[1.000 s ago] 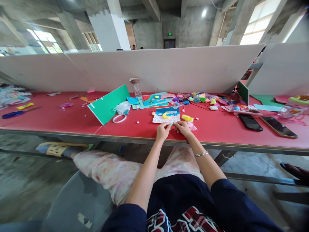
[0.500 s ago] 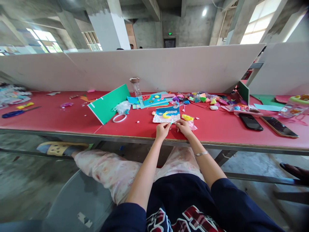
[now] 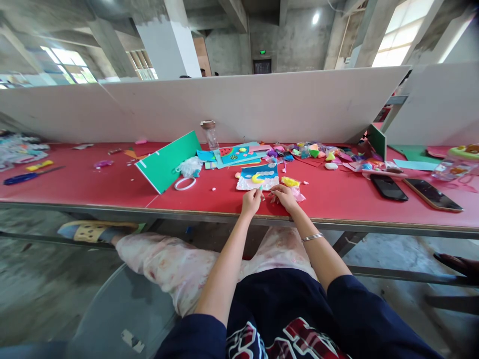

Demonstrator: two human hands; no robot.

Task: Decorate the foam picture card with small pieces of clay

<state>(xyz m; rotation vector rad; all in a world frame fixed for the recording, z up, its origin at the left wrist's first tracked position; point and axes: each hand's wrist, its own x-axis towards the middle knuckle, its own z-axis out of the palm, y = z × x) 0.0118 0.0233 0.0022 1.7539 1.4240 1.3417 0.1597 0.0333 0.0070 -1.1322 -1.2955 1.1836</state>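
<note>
My left hand (image 3: 251,201) is closed in a pinch on a small pale-green piece of clay (image 3: 261,188), whose tip shows above the fingertips. To its right, my right hand (image 3: 285,198) hovers low over the table, fingers bent and loosely apart, with nothing visible in them. Just beyond both hands lies a small picture card (image 3: 245,183), blue at the top and white and bumpy along the bottom. A yellow clay crescent (image 3: 257,178) sits on the card. Beside my right hand are a yellow clay packet (image 3: 290,182) and a crumpled pink wrapper (image 3: 298,194).
Colourful clay packets (image 3: 316,151) and decorated cards (image 3: 239,154) lie along the back. Left are a leaning green board (image 3: 170,159), a white ring (image 3: 185,184), a glass jar (image 3: 210,135) and a blue-handled tool (image 3: 20,178). Two phones (image 3: 388,188) rest right. A white partition (image 3: 239,102) stands behind.
My hands have moved slightly apart. The pale-green piece, earlier between both hands' fingertips, is now in my left hand alone. The card and the other things stay put.
</note>
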